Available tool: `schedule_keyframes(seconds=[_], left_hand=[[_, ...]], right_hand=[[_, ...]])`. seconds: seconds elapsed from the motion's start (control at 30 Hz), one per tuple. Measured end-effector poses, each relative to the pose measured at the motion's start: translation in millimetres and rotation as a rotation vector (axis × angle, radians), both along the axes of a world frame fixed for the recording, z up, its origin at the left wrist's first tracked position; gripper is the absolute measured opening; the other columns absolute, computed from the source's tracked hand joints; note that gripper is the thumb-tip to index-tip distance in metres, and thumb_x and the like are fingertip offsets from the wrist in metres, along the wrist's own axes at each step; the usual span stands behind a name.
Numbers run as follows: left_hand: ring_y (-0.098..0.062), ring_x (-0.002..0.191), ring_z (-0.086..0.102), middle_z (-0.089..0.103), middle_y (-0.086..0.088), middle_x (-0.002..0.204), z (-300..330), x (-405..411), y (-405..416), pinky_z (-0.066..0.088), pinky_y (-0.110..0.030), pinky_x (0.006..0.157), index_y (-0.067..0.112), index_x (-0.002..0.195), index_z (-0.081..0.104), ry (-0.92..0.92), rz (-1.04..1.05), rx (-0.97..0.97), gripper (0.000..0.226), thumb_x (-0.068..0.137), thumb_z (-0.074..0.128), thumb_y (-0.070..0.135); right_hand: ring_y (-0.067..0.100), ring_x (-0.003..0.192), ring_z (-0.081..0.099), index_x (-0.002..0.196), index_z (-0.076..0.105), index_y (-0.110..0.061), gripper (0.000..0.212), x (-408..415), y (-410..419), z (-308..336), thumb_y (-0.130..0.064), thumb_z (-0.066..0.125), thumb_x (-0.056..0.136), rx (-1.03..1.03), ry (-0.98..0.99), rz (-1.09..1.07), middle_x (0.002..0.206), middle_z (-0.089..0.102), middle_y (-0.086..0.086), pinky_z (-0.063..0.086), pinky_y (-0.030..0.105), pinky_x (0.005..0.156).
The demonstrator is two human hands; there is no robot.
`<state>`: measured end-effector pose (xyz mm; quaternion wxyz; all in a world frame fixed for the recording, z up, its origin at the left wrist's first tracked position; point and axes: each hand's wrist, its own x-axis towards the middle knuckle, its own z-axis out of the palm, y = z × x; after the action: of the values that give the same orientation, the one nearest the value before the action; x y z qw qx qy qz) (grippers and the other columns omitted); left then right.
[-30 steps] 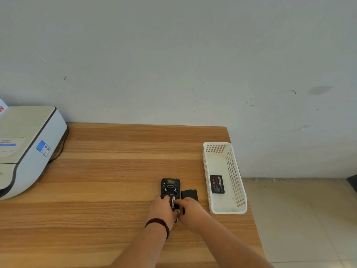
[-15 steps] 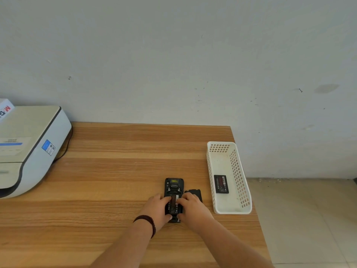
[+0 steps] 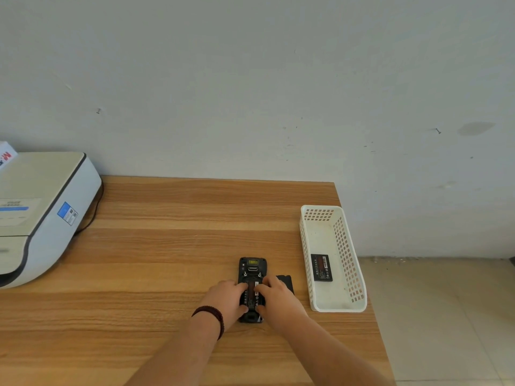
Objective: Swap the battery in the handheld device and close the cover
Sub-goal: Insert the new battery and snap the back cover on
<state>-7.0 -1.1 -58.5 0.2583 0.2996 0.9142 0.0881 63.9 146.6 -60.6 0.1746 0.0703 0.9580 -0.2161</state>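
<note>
Device between both hands' grip.

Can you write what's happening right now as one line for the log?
left hand and right hand: on device | battery: in bay | cover: off, beside | spare battery: in basket

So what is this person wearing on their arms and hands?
Both forearms are bare, with no sleeves in view and no gloves on either hand. The only thing worn is a dark reddish-brown beaded bracelet round the wrist of the left hand. The right hand shows nothing at all.
</note>
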Motion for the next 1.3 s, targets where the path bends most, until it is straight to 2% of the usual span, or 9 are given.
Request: schedule_keyframes(seconds=[0.37,0.57,0.73,1.3], left_hand=[[-0.018,0.111,0.054,0.060,0.001,0.118,-3,-7,-2,0.046,-0.034,0.093,0.028,0.132,0.053,-0.019,-0.004,0.007,0.042,0.090,0.059,0.031],[-0.021,0.113,0.054,0.059,-0.002,0.121,-6,-7,4,0.047,-0.037,0.095,0.025,0.133,0.051,-0.031,0.007,-0.034,0.046,0.089,0.062,0.028],[-0.025,0.112,0.052,0.058,-0.006,0.118,-6,-8,6,0.046,-0.040,0.094,0.025,0.134,0.049,0.001,-0.056,-0.124,0.044,0.091,0.058,0.029],[-0.023,0.123,0.045,0.055,-0.001,0.129,3,-4,-5,0.036,-0.042,0.102,0.028,0.143,0.037,0.064,-0.096,-0.179,0.050,0.095,0.050,0.036]], right_hand=[[0.019,0.117,0.049,0.133,0.053,-0.024,0.041,-6,3,6,-0.027,0.061,0.092,0.001,-0.033,0.006,0.138,0.038,-0.003,0.050,0.035,0.092],[0.019,0.125,0.040,0.138,0.049,-0.027,0.049,-10,5,6,-0.031,0.063,0.091,0.062,-0.020,0.032,0.138,0.040,-0.003,0.042,0.035,0.100],[0.021,0.128,0.037,0.139,0.049,-0.027,0.047,-12,5,9,-0.031,0.059,0.093,0.129,-0.037,0.085,0.140,0.039,0.000,0.035,0.038,0.107],[0.023,0.134,0.033,0.145,0.039,-0.029,0.050,-5,1,9,-0.037,0.051,0.097,0.189,-0.026,0.140,0.145,0.035,0.001,0.025,0.042,0.114]])
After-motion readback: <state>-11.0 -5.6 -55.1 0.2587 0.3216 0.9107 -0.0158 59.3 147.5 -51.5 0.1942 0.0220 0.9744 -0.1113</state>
